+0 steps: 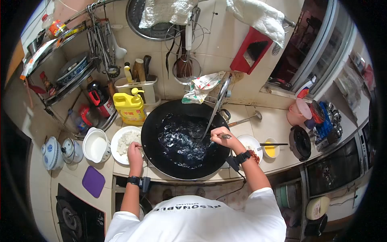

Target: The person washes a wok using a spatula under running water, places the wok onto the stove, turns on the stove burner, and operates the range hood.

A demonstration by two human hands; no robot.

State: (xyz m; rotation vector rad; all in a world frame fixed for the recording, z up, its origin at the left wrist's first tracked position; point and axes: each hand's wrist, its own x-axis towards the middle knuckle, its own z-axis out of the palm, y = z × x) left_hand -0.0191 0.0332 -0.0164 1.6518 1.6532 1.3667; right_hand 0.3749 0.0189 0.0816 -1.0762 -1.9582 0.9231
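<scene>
A large black wok [153, 121] sits in the middle of the counter with bubbling, shiny liquid [181, 141] in it. My right hand [223, 138] is closed around the handle of a metal utensil [206, 136] that reaches into the wok; its head is hidden in the liquid. My left hand [134, 150] is at the wok's left rim, over the edge of a white plate [117, 152] of rice [128, 140]. Its fingers are curled, and what they hold is hidden. To the right of the wok is another white plate [246, 139] with food, partly behind my right wrist.
A yellow jug [128, 108] stands behind the rice plate. Left are a white pot [96, 145] and a purple mat [93, 181]. Chopsticks [274, 144] rest across a bowl [267, 155] of yellow liquid. A ladle [254, 116] lies behind. A curved metal lid [219, 99] stands on edge.
</scene>
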